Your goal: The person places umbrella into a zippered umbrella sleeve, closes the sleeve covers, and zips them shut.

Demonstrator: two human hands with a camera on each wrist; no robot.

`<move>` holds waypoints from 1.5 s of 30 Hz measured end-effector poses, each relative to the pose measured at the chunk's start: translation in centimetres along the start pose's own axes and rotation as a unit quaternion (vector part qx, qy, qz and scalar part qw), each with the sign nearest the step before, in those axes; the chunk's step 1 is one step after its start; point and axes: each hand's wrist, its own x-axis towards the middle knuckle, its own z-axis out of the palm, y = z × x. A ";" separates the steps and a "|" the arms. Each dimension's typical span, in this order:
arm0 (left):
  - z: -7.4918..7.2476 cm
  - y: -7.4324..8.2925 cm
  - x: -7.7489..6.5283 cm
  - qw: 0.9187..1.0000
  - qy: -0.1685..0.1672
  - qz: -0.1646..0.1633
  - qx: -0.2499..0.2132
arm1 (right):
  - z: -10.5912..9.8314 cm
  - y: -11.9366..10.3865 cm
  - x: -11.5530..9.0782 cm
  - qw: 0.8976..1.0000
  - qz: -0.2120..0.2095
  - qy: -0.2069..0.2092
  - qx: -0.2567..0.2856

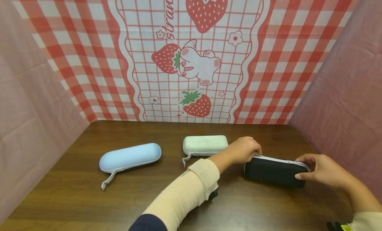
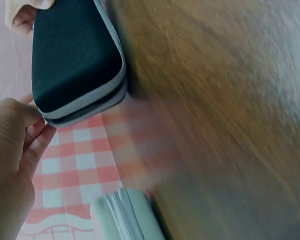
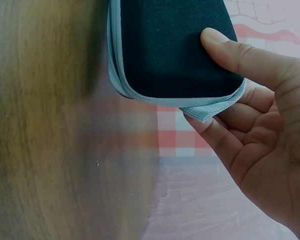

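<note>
A black zip case (image 1: 274, 171) with pale grey trim stands on its long edge at the right of the table. At its left end my left hand (image 1: 246, 149) pinches the upper corner. My right hand (image 1: 325, 169) grips the other end, thumb on the front face and fingers behind. Two grey trim bands with a dark strip between them run round the left end of the case (image 2: 77, 55) in the left wrist view. In the right wrist view a grey fabric tab (image 3: 207, 109) sticks out by my right fingers.
A pale green case (image 1: 206, 144) lies just left of the black one, beside my left forearm. Farther left is a light blue case (image 1: 131, 157) with a grey strap. Checkered strawberry cloth (image 1: 197, 58) hangs behind the wooden table (image 1: 74, 198), and pink cloth covers both sides.
</note>
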 end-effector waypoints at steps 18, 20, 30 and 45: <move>0.4 -1.9 -1.5 0.999 -0.001 -0.040 0.017 | -0.3 1.8 0.1 0.995 0.054 -0.048 0.069; 0.4 -1.9 -1.7 0.999 -0.007 -0.041 0.025 | -0.4 1.8 0.2 0.994 0.056 -0.049 0.076; 0.9 -1.9 -2.0 0.997 -0.052 -0.044 0.033 | -0.5 2.2 0.7 0.993 0.058 -0.068 0.079; 1.2 -1.5 -1.8 0.992 -0.080 -0.086 0.055 | -0.7 2.3 1.8 0.995 0.018 -0.081 0.060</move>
